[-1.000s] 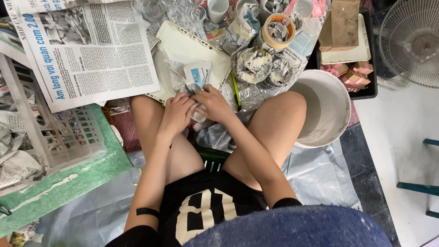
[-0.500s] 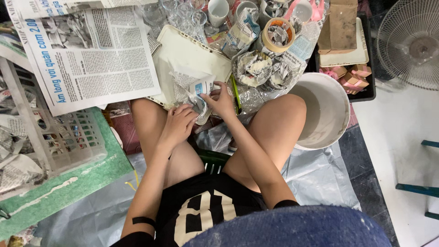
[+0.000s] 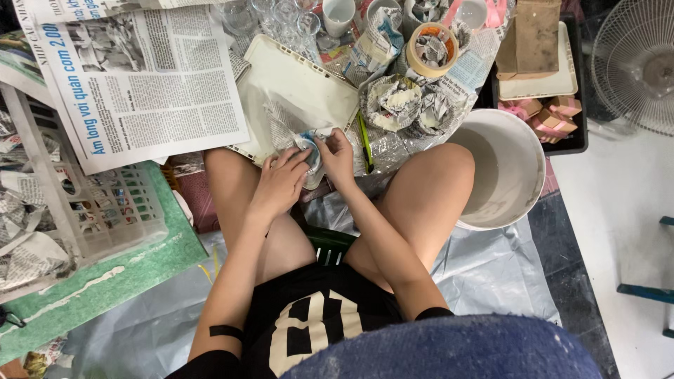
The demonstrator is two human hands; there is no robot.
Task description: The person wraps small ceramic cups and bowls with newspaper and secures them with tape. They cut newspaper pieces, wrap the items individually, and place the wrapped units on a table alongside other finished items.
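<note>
Step in hand, by my judgement: wrapping a small object in paper. My left hand (image 3: 281,184) and right hand (image 3: 335,153) both close around the small paper-covered piece (image 3: 309,149), which sits between my knees at the near edge of the cream tray (image 3: 295,81) on the floor. The covering looks crumpled, damp newsprint with a blue patch. The next move calls for firm, even fingertip pressure. A smooth white bucket (image 3: 516,168) stands beside my right knee; finished bundles (image 3: 397,102) lie beyond.

Both hands, left hand (image 3: 281,184) and right hand (image 3: 337,156), clasp a small paper-wrapped cup (image 3: 309,149) above a white tray (image 3: 295,84), beside a newspaper (image 3: 140,84) and white bucket (image 3: 516,168).
</note>
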